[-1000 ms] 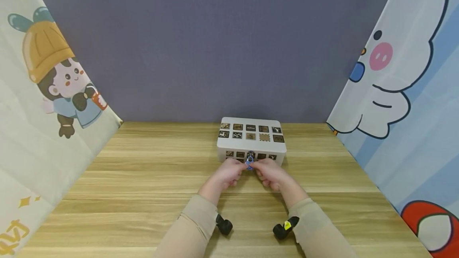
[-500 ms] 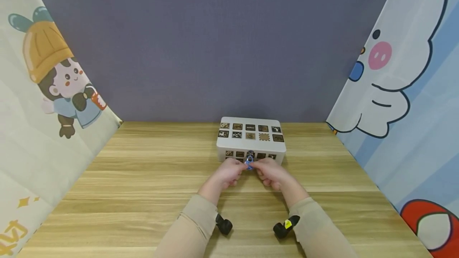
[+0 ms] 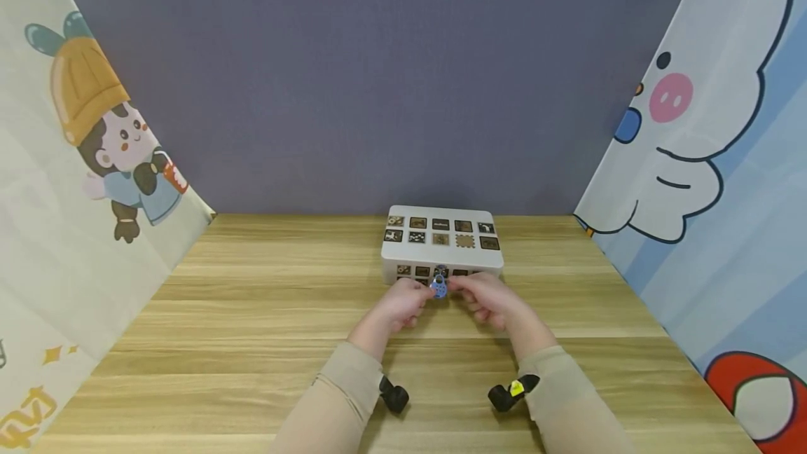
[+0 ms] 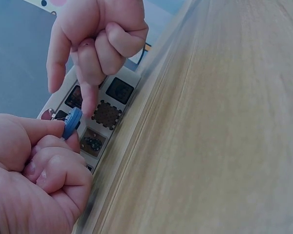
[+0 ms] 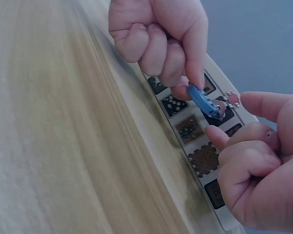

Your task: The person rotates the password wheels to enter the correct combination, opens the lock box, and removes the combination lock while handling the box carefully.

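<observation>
1. And there's the move: the right hand (image 3: pixel 488 298) has let go its pinch and drawn slightly aside, while the left hand (image 3: pixel 406 300) stays put.
2. So the lock (image 3: pixel 438 288) is in the left hand's care alone, more of its blue face showing from the head; whether it's fastened, these views can't tell.
3. Here it is at the front of the box (image 3: pixel 441 252), right by the clasp (image 5: pixel 233 99).
4. Left hand: thumb and forefinger clamped on the lock's left edge, other fingers curled in.
5. Right hand: thumb and forefinger parted, gripping nothing, the rest folded! One fingertip sits just beside the lock; contact looks unlikely, but can't be ruled out.
</observation>
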A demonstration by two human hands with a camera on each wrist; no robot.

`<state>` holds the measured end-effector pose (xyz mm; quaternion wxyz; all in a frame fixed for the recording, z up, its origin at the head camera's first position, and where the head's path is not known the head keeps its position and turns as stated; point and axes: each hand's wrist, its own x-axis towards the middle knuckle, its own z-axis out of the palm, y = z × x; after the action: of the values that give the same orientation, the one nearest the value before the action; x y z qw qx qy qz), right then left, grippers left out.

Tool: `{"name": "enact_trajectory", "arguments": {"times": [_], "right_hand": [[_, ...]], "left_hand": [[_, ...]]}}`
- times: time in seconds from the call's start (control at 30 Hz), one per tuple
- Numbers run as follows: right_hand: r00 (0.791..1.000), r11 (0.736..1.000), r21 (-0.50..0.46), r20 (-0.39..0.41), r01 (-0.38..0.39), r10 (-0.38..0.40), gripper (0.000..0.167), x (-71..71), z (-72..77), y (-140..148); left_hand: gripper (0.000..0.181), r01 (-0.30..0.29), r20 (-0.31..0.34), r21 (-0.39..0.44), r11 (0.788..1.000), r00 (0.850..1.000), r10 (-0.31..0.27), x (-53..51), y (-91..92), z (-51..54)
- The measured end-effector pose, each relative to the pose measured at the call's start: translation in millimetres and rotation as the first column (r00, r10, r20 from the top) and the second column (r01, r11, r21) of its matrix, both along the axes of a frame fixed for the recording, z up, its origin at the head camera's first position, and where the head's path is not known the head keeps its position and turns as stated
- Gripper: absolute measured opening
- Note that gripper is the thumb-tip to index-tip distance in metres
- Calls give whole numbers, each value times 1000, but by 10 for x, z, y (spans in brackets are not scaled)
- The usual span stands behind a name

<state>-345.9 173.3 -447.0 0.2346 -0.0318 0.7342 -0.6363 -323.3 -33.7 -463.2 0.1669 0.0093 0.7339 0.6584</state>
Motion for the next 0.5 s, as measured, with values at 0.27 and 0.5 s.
{"name": "enact_trajectory", "arguments": {"times": [0.27,0.5], "right_hand": [[999,998,67,-42,-5,8,39,8,20,0],[997,993,116,-76,13,-5,37,-4,-44,-64]], "left_hand": [[27,5,0,3,1000,1000,-5,-8,4,-9],[26,13,-9,7,1000,1000,-13,-18,-7,-27]]}}
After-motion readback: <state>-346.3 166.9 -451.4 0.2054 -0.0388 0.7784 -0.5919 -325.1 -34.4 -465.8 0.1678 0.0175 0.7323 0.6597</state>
